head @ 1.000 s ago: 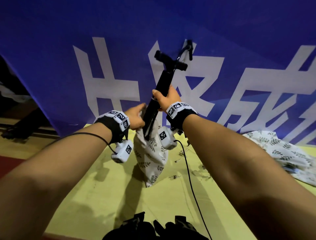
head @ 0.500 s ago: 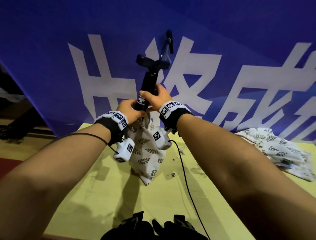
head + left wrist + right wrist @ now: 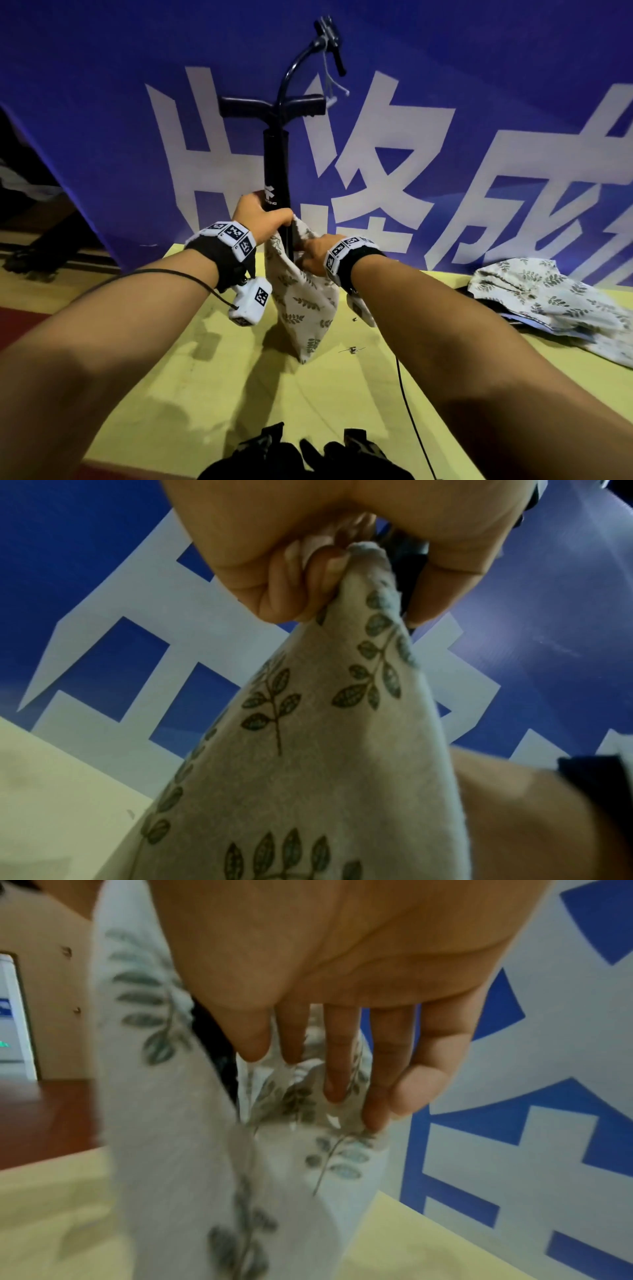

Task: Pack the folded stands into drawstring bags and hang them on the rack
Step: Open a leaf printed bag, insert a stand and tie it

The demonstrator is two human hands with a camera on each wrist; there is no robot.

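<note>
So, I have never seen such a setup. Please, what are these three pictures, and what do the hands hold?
No machine here: a person wears three cameras, one on the head and one on each wrist. The head view looks down at both arms over a yellow table. The left hand grips a black stand together with the edge of a leaf-print bag. The right hand reaches into the bag's mouth with nearly straight fingers, as its wrist view shows. More leaf-print bags lie at the right.
</note>
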